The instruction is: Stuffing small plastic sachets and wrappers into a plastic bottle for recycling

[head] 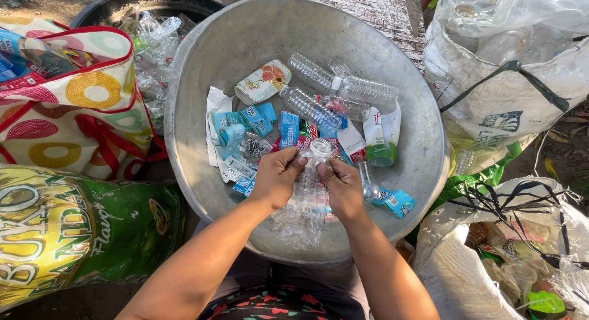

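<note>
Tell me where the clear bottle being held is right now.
The clear bottle is in the head view's centre, over the metal basin, gripped between the left hand and right hand.

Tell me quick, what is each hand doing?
Left hand: closed on the clear plastic bottle.
Right hand: closed on the same bottle.

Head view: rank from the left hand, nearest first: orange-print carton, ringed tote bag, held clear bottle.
From the left hand:
1. held clear bottle, in its grip, over the metal basin.
2. orange-print carton, up in the basin, toward its far side.
3. ringed tote bag, outside the basin, far left.
</note>
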